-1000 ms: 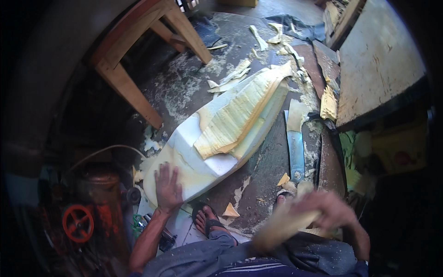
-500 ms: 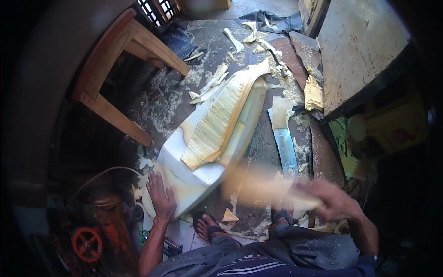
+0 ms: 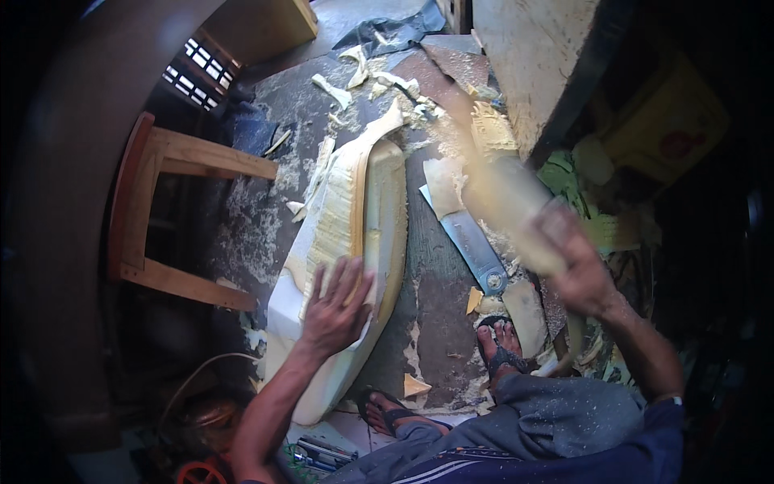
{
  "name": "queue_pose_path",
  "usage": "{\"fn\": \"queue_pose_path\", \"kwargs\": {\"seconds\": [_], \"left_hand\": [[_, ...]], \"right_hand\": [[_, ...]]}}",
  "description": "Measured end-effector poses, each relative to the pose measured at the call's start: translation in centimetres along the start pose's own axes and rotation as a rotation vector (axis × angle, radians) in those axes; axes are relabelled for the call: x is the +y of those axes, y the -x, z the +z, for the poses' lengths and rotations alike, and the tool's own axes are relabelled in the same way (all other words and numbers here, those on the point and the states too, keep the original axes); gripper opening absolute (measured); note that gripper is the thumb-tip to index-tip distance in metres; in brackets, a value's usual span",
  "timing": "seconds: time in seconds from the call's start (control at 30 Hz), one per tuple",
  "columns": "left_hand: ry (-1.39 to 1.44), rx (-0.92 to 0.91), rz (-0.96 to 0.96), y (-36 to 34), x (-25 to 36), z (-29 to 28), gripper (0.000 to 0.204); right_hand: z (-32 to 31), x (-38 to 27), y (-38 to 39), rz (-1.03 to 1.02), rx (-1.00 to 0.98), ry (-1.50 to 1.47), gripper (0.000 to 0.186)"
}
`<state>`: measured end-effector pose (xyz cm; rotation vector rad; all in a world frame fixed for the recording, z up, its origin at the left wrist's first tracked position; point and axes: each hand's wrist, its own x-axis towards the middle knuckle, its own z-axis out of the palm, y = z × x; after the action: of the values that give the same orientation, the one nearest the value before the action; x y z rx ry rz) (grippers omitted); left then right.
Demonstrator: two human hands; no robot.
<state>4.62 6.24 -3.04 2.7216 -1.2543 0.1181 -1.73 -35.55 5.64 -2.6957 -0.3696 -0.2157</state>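
Observation:
A long, shaped foam block, like a seat cushion, lies on the floor pointing away from me. Yellowish foam with a ridged surface covers part of its top; the near end is white. My left hand lies on the near part of the block, fingers stretched and spread. Out to the right, my right hand is closed round a long tan slab, held apart from the block. Motion smears the slab, so its exact kind is hidden.
Beside the block lies a flat blue-grey strip with a round hole. Foam offcuts and crumbs litter the floor. A wooden stool lies at left; a large pale board stands at far right. My sandalled foot is near the strip.
My left hand has moved from the block's near left edge onto its upper surface. My right hand has swung the slab up and away from the block. The whole view has shifted.

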Motion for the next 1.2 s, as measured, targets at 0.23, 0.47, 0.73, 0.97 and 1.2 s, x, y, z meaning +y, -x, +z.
{"fn": "queue_pose_path", "kwargs": {"seconds": [0.23, 0.47, 0.73, 0.97, 1.2], "left_hand": [[-0.289, -0.192, 0.149, -13.1, 2.7, 6.7, 0.052], [-0.59, -0.475, 0.084, -13.9, 1.4, 10.0, 0.062], [-0.073, -0.401, 0.385, -8.1, 4.9, 7.2, 0.065], [0.017, -0.459, 0.334, 5.7, 8.6, 3.0, 0.065], [-0.067, -0.024, -0.526, 16.1, 8.9, 4.4, 0.062]], "right_hand": [[-2.9, 1.3, -1.8, 0.336, 0.161, -0.357, 0.053], [-3.4, 2.7, -1.3, 0.294, 0.218, -0.398, 0.057], [-3.6, 2.3, -0.5, 0.167, 0.07, -0.441, 0.063], [-1.3, 1.7, 0.2, 0.281, -0.297, -0.392, 0.059], [-1.4, -0.3, -2.1, 0.077, -0.445, -0.54, 0.062]]}}
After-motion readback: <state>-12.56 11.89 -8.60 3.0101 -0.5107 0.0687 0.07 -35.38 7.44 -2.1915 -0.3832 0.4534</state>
